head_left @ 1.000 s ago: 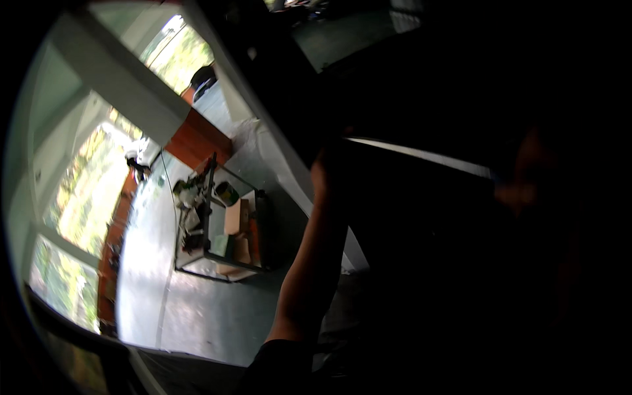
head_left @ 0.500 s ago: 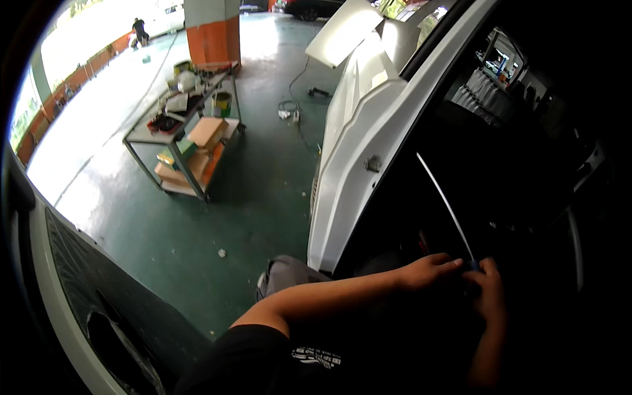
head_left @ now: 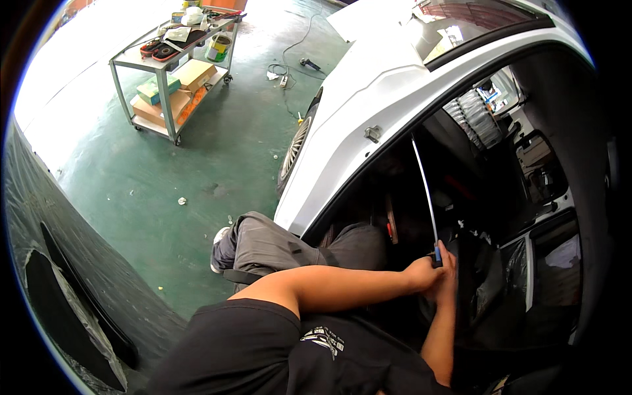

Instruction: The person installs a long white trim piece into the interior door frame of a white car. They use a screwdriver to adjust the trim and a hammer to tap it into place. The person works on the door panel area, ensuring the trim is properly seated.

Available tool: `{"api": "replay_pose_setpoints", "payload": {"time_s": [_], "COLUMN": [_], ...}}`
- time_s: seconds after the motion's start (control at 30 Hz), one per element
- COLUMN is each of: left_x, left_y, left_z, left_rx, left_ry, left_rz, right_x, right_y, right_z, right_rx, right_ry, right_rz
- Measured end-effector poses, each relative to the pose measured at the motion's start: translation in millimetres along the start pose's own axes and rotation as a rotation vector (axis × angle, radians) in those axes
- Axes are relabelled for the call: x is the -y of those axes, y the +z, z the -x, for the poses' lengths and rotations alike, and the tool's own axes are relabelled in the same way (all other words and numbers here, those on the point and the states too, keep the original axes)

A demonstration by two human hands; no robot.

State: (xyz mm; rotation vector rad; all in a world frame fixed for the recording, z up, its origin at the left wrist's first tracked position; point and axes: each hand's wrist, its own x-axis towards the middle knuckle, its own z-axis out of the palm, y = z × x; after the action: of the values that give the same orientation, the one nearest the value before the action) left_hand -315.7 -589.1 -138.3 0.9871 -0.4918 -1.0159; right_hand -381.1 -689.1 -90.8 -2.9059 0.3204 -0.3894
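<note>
Control of the long tool [head_left: 431,214] comes first, I judge, because its thin pale shaft reaches well past the hands. It lies within the open doorway of the white car [head_left: 368,92], slanting from the blue-and-black handle [head_left: 438,254] at the near end to a far tip leaning left, by the dark door edge; I cannot tell whether that tip touches. My right hand [head_left: 447,271] has its fingers wrapped round the handle. My left hand [head_left: 420,275] is curled against the handle's butt, and I cannot tell whether its fingers grip or merely brace. I would hold both wrists close, turn the shaft slowly and watch the tip: a small twist at my end likely swings it wide, and the white paint could scratch. The bent knee [head_left: 359,247] beyond my left forearm leaves little elbow room.
</note>
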Motion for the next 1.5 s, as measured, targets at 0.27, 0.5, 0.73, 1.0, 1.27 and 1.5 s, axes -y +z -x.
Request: {"api": "replay_pose_setpoints", "payload": {"time_s": [0.27, 0.5, 0.73, 1.0, 1.27, 1.5], "left_x": [20, -3, 14, -13, -4, -41], "left_y": [-4, -30, -21, -10, -11, 22], "left_z": [-9, 1, -21, -16, -31, -39], "left_rx": [-0.068, 0.037, -0.185, -0.224, -0.231, -0.167], "left_ry": [0.021, -0.014, 0.198, 0.020, 0.100, 0.173], "left_rz": [-0.027, -0.166, -0.633, -0.715, -0.648, -0.609], "right_x": [-71, -79, -93, -97, -109, -136], "right_y": [38, 96, 99, 90, 93, 52], "right_z": [-7, -35, -37, -44, -50, -58], "right_rx": [0.078, -0.240, -0.410, -0.315, -0.288, -0.321], "right_ry": [0.721, 0.457, 0.677, 0.663, 0.743, 0.630], "right_rz": [-1.687, -1.985, -2.255, -1.934, -1.985, -2.032]}}
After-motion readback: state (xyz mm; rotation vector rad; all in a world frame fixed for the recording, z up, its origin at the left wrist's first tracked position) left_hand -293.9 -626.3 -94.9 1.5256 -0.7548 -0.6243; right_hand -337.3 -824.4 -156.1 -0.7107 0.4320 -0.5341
